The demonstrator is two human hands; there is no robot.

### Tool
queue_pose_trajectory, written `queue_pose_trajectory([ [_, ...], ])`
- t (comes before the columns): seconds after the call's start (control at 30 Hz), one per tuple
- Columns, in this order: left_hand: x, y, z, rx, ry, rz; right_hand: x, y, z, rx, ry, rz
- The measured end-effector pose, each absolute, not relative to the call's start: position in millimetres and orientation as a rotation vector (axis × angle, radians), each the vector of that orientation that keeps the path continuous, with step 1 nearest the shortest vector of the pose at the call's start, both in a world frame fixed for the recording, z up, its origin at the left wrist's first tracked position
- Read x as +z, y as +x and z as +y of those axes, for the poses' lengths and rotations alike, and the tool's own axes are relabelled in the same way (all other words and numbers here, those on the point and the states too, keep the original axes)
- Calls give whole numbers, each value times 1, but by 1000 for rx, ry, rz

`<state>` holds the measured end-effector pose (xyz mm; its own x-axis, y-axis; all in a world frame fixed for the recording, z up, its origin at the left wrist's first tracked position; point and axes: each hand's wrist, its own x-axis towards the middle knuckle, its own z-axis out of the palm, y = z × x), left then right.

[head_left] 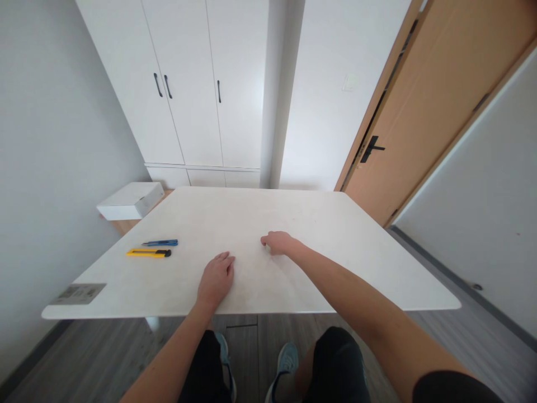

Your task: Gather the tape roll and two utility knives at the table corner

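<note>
My left hand [216, 278] lies palm down on the white table [235, 212], its fingers stretched out loosely and nothing seen in it. Further forward and to the right, my right hand [277, 242] is at the tabletop with fingers curled into a pinch. What the pinch holds, if anything, is too pale and small to make out. On the left part of the table lie a blue utility knife [161, 243] and, just nearer to me, a yellow box cutter [147, 253] with a black end. Both are apart from my hands.
A grey printed label [79, 294] is at the table's near left corner. Beyond the left edge, a white box [132, 198] rests on a wooden surface. White cabinets [188, 112] stand behind, and a wooden door [419, 101] is at the right.
</note>
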<state>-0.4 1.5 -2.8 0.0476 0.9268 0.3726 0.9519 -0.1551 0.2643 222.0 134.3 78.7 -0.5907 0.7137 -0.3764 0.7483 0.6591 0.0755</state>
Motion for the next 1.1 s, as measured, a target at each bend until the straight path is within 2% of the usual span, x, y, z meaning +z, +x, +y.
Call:
queue_pose_trajectory([
  [1.1, -3, 0, 1, -696, -2217, -1993, 80, 221, 131, -143, 1184, 2507],
])
